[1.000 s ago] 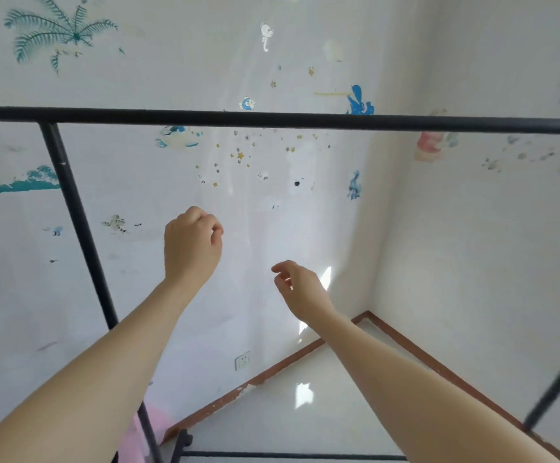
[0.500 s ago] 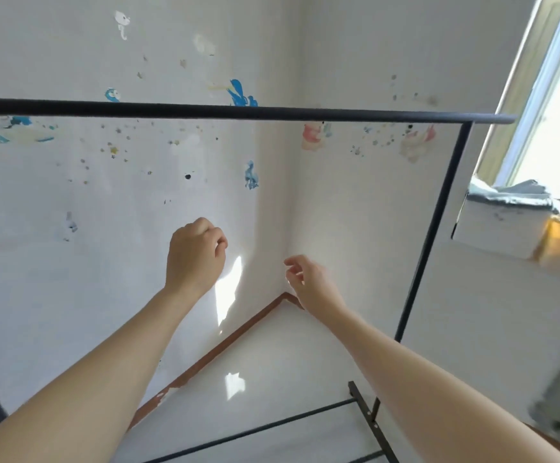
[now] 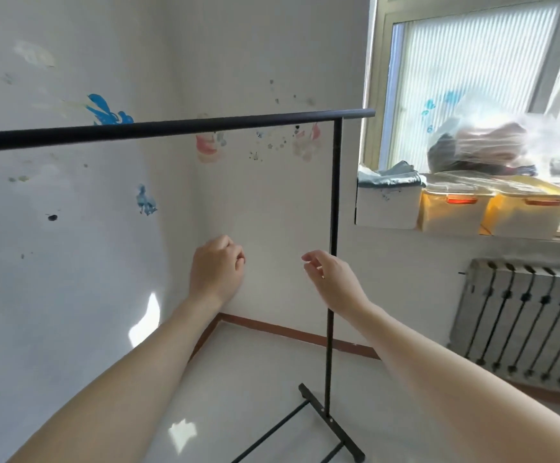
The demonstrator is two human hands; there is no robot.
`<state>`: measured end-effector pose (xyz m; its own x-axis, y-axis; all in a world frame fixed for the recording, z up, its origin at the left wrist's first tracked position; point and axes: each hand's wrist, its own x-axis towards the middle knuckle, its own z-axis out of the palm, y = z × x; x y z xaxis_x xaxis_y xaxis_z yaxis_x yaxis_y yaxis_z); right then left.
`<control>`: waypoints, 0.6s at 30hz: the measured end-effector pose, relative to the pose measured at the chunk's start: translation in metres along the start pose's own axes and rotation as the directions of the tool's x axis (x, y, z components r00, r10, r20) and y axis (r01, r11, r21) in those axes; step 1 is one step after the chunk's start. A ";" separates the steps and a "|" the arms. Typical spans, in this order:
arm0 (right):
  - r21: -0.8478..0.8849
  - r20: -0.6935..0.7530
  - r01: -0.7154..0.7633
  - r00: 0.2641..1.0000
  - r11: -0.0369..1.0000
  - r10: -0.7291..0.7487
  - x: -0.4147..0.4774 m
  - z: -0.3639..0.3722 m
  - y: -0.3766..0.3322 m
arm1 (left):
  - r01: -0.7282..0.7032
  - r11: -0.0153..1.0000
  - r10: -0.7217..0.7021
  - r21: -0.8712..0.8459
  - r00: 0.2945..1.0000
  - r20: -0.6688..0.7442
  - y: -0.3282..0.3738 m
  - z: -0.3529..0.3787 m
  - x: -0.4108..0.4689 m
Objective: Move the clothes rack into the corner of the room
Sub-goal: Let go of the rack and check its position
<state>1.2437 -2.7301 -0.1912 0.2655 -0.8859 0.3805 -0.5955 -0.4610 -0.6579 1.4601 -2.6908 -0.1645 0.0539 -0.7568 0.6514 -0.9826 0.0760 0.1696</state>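
Both arms are out in front! The left hand (image 3: 216,270) is curled into an empty fist. The right hand (image 3: 333,280) is loosely half-curled, holding nothing. The clothes rack (image 3: 332,426) stands ahead, its rail (image 3: 171,128) crossing at twelve o'clock above both hands and its post (image 3: 336,195) dropping just behind the right hand. Storage boxes (image 3: 452,212) sit at two o'clock, a radiator (image 3: 522,322) at three.

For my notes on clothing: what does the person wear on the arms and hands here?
Both forearms are bare as far as the picture shows; no sleeve, watch or bracelet appears. The left hand and the right hand wear no gloves.
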 end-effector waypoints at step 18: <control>-0.004 0.088 0.071 0.994 0.997 -0.071 0.169 -0.109 0.198 | 0.155 0.984 -0.156 0.085 0.988 -0.001 0.143 0.155 0.135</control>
<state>1.0881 -2.9654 -0.1861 0.3724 -0.8522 0.3675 -0.5778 -0.5228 -0.6267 1.2991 -2.8829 -0.1669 0.2067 -0.7587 0.6177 -0.9738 -0.0980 0.2054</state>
